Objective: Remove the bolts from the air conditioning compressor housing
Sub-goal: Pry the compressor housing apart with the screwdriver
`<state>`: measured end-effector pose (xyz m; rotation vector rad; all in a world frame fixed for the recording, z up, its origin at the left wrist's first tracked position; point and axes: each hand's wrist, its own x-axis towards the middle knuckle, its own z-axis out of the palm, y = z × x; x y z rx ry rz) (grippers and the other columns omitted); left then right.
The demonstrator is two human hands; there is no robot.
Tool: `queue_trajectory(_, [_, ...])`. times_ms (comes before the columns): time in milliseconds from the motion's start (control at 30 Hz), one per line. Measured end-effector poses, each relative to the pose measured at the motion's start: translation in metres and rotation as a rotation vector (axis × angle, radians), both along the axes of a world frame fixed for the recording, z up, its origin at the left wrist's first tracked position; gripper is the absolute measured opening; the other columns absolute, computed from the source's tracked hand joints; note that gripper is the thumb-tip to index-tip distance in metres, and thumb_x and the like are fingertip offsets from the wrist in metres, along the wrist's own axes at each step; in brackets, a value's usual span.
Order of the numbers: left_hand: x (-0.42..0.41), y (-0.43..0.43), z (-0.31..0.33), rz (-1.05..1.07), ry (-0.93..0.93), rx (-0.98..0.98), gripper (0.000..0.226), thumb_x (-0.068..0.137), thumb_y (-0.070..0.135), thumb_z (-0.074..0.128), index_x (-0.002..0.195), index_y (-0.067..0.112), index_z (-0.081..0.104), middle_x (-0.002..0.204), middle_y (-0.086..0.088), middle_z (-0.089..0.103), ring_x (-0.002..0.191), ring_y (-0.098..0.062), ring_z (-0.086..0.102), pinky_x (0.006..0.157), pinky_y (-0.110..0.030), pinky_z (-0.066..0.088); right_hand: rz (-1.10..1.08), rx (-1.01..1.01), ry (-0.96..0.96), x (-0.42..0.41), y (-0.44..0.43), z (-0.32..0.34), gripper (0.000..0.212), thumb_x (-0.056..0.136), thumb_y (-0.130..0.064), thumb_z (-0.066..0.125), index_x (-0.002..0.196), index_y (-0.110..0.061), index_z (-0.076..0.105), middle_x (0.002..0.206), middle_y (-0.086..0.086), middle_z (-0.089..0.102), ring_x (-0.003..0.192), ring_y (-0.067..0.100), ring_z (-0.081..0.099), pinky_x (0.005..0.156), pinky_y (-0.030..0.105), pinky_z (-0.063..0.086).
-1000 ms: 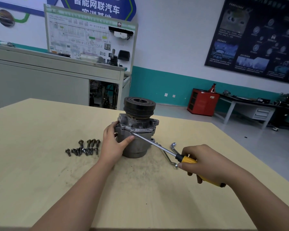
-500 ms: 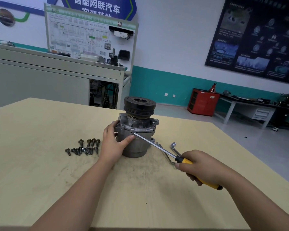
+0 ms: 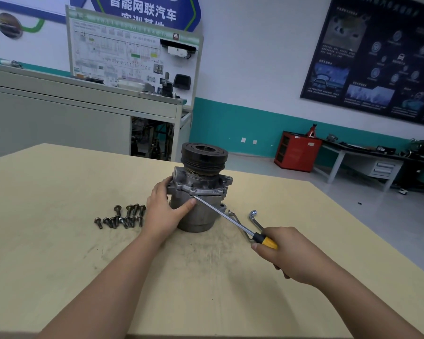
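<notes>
Compressor housing (image 3: pixel 198 206) stands upright near the middle of the counter (image 3: pixel 59 241), with its dark pulley (image 3: pixel 204 156) on top. The left hand (image 3: pixel 165 211) has its grip wrapped round the housing's left side, the thumb pressed on the front just under the flange. The screwdriver (image 3: pixel 235 223) tip touches the flange seam beside that thumb. The right hand (image 3: pixel 289 255) has its grip curled round the yellow handle, nearer the camera. Loose bolts (image 3: pixel 123 217) lie clustered just left of the left hand. A bent wrench (image 3: pixel 255 217) lies behind the screwdriver shaft.
</notes>
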<state>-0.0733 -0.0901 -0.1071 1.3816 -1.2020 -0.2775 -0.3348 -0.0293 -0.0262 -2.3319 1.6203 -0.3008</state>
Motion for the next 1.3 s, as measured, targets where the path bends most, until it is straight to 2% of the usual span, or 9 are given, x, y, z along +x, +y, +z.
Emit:
queue_trajectory(133, [0.012,-0.009,0.004,-0.028,0.021,0.072,0.098,0.067,0.04,0.083,0.145,0.018,0.029,0.142,-0.005,0.037,0.131,-0.024,0.036,0.11,-0.045,0.032,0.023,0.119,-0.036,0.0,-0.005,0.007,0.023,0.092,-0.039,0.053,0.077,-0.022,0.05,0.058,-0.001,0.052,0.033,0.005,0.044,0.044,0.019,0.041])
queue_trajectory(233, [0.015,-0.015,0.004,-0.084,0.071,0.099,0.106,0.063,0.036,0.087,0.146,0.018,0.024,0.144,-0.003,0.036,0.132,-0.019,0.034,0.109,-0.037,0.031,0.033,0.23,-0.035,-0.001,-0.011,0.014,0.029,0.091,-0.039,0.056,0.075,-0.016,0.05,0.053,-0.003,0.053,0.036,0.009,0.047,0.046,0.018,0.041])
queue_trajectory(333, [0.013,-0.015,0.0,-0.176,0.123,0.114,0.11,0.061,0.033,0.088,0.145,0.022,0.017,0.142,0.003,0.034,0.122,-0.009,0.036,0.101,-0.027,0.031,0.07,0.321,-0.055,-0.004,-0.015,0.016,0.026,0.09,-0.037,0.056,0.082,-0.013,0.053,0.055,-0.004,0.061,0.047,0.013,0.057,0.051,0.021,0.045])
queue_trajectory(433, [0.012,-0.017,-0.003,-0.111,0.09,0.074,0.11,0.056,0.033,0.09,0.143,0.022,0.023,0.139,0.003,0.04,0.125,-0.014,0.04,0.103,-0.031,0.035,0.092,0.396,-0.112,-0.005,-0.016,0.014,0.022,0.092,-0.03,0.056,0.091,-0.008,0.053,0.061,-0.001,0.066,0.055,0.018,0.065,0.054,0.025,0.049])
queue_trajectory(600, [0.012,-0.015,-0.001,0.007,0.008,0.039,0.11,0.045,0.045,0.092,0.137,0.021,0.036,0.131,0.002,0.052,0.121,-0.016,0.048,0.097,-0.031,0.039,0.053,0.28,-0.094,-0.002,-0.009,0.01,0.023,0.091,-0.033,0.056,0.079,-0.014,0.05,0.055,-0.004,0.055,0.042,0.014,0.054,0.048,0.023,0.045])
queue_trajectory(733, [0.012,-0.011,0.001,0.031,-0.047,0.056,0.111,0.045,0.057,0.087,0.137,0.02,0.036,0.131,0.0,0.052,0.122,-0.019,0.047,0.101,-0.04,0.043,0.024,0.218,-0.091,0.003,-0.002,0.006,0.026,0.093,-0.033,0.054,0.075,-0.015,0.048,0.057,-0.001,0.053,0.036,0.011,0.05,0.044,0.02,0.042])
queue_trajectory(967, [0.009,-0.005,0.006,0.054,-0.114,0.068,0.112,0.045,0.069,0.074,0.138,0.018,0.037,0.126,-0.002,0.054,0.118,-0.02,0.047,0.096,-0.039,0.043,-0.044,0.163,-0.119,0.008,0.006,-0.004,0.026,0.093,-0.035,0.053,0.075,-0.018,0.049,0.059,0.0,0.051,0.033,0.01,0.046,0.042,0.018,0.039])
queue_trajectory(1200, [0.008,-0.002,0.009,0.064,-0.147,0.088,0.114,0.041,0.077,0.065,0.136,0.019,0.04,0.123,0.002,0.055,0.118,-0.02,0.045,0.093,-0.036,0.042,-0.083,0.126,-0.13,0.012,0.013,-0.008,0.027,0.093,-0.037,0.053,0.089,-0.011,0.057,0.065,0.001,0.051,0.041,0.013,0.046,0.042,0.019,0.039])
queue_trajectory(1300, [0.01,-0.003,0.009,0.068,-0.156,0.111,0.114,0.042,0.078,0.064,0.137,0.02,0.039,0.125,0.0,0.055,0.12,-0.021,0.044,0.097,-0.041,0.043,-0.099,0.086,-0.08,0.015,0.014,-0.013,0.032,0.093,-0.039,0.051,0.093,-0.008,0.058,0.073,0.004,0.052,0.054,0.019,0.049,0.054,0.031,0.048])
